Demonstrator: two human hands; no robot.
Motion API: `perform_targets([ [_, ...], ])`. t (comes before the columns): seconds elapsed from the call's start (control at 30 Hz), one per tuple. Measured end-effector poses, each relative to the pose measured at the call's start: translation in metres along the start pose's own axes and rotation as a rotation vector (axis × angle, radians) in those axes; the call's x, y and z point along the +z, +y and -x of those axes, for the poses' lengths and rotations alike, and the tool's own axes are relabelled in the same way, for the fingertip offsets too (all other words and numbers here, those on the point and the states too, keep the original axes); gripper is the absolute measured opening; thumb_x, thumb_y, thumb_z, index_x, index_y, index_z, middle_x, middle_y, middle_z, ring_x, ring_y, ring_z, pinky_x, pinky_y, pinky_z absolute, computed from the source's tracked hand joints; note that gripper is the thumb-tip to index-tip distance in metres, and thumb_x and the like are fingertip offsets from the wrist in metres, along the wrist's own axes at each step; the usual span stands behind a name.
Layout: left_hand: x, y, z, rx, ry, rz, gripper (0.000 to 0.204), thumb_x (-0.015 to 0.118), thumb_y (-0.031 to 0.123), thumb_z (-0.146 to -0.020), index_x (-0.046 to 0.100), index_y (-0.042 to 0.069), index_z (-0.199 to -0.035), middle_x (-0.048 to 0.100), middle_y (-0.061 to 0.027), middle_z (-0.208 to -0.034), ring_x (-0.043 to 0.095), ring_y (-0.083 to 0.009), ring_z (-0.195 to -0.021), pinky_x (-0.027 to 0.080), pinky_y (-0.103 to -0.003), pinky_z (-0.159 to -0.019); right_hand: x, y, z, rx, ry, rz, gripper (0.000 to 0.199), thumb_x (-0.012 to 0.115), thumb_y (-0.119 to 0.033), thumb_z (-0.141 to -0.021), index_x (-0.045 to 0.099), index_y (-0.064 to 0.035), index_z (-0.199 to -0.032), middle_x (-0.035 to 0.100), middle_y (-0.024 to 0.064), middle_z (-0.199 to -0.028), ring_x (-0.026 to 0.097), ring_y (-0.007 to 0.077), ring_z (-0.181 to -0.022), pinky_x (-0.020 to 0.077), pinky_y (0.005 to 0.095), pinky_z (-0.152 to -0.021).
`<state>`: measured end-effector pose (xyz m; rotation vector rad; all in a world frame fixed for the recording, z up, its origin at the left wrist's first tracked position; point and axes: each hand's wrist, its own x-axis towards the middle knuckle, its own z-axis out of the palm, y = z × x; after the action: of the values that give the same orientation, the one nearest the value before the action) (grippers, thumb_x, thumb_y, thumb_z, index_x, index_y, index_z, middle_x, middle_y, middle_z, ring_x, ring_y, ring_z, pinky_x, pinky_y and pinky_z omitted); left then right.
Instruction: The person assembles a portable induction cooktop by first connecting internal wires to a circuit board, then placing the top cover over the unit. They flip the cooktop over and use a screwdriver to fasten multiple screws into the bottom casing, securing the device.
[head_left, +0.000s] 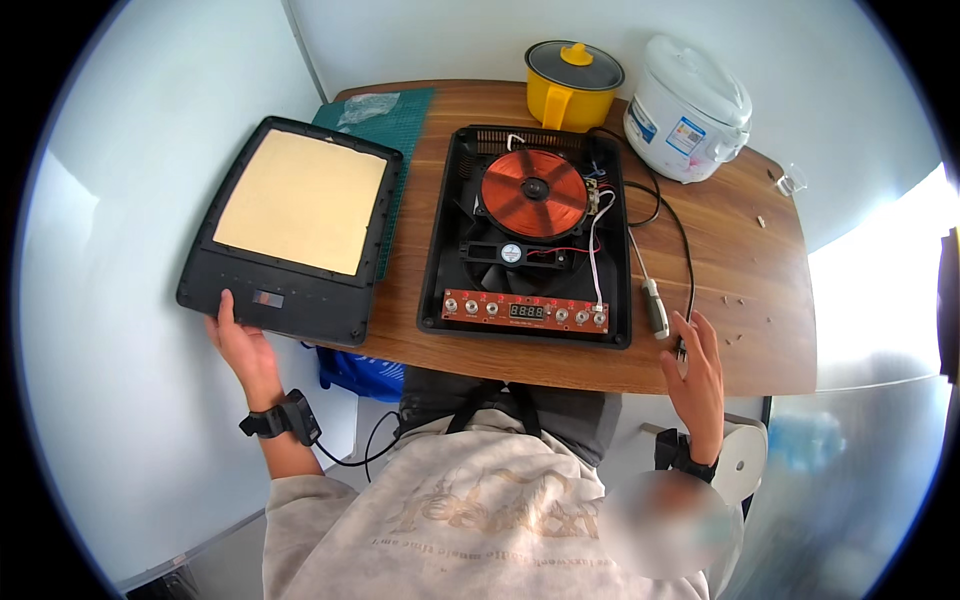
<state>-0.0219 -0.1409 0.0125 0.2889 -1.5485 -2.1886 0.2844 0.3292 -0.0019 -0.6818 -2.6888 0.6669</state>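
My left hand (246,352) grips the near edge of an induction cooker's top cover (290,313), thumb on top and other fingers mostly hidden beneath. The cover lies inside up, with a cream-coloured panel in its black frame. Right of it sits the opened black cooker base (437,255), showing a round copper coil (535,193) and a red-brown control board (525,312) with a small display. Beside a grey-handled screwdriver (655,308) at the table's front edge, my right hand (698,378) is open, fingers apart and slightly bent. A plug (682,349) is partly hidden by its fingers.
A yellow pot (575,103) with a dark lid and a white rice cooker (688,115) stand at the back. A green cutting mat (408,125) lies partly under the cover. Black cord (688,240) runs along the base's right. Several small screws (733,300) lie at right.
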Motion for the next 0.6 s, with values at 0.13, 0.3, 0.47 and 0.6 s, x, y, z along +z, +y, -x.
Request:
perform_targets([
  [0.13, 0.025, 0.022, 0.014, 0.119, -0.015, 0.007, 0.038, 0.064, 0.013, -0.1, 0.053, 0.002, -0.135, 0.061, -0.0137, -0.131, 0.063, -0.0254, -0.111, 0.057, -0.043, -0.09, -0.003, -0.006, 0.001, -0.006, -0.001, -0.024, 0.056, 0.066, -0.007, -0.091, 0.054, -0.0135, -0.145, 0.045, 0.0191, -0.151, 0.053, 0.0403, -0.133, 0.0468, 0.046, -0.106],
  [0.3, 0.05, 0.043, 0.02, 0.367, -0.068, -0.019, 0.033, 0.061, 0.012, -0.102, 0.055, -0.002, -0.131, 0.062, -0.0142, -0.131, 0.062, -0.0228, -0.111, 0.054, -0.04, -0.091, -0.002, -0.007, 0.0, -0.045, 0.005, -0.042, 0.056, 0.066, -0.006, -0.091, 0.054, -0.0142, -0.146, 0.046, 0.0191, -0.151, 0.053, 0.0407, -0.133, 0.0469, 0.0453, -0.106],
  [0.47, 0.066, 0.063, 0.041, 0.569, -0.127, -0.203, 0.027, 0.057, 0.013, -0.106, 0.057, -0.004, -0.126, 0.067, -0.0123, -0.122, 0.064, -0.0197, -0.105, 0.054, -0.036, -0.09, -0.008, -0.023, -0.009, -0.114, -0.01, -0.131, 0.055, 0.067, -0.006, -0.091, 0.055, -0.0116, -0.144, 0.054, 0.0192, -0.144, 0.057, 0.0405, -0.128, 0.0483, 0.0435, -0.104],
  [0.6, 0.081, 0.052, 0.057, 0.963, -0.281, -0.315, 0.027, 0.063, 0.013, -0.104, 0.059, -0.007, -0.121, 0.068, -0.0136, -0.12, 0.064, -0.0175, -0.104, 0.054, -0.032, -0.088, -0.016, -0.053, -0.039, -0.117, -0.097, -0.372, 0.048, 0.068, -0.011, -0.094, 0.056, -0.0055, -0.141, 0.062, 0.0203, -0.134, 0.065, 0.0317, -0.12, 0.0531, 0.0407, -0.098],
])
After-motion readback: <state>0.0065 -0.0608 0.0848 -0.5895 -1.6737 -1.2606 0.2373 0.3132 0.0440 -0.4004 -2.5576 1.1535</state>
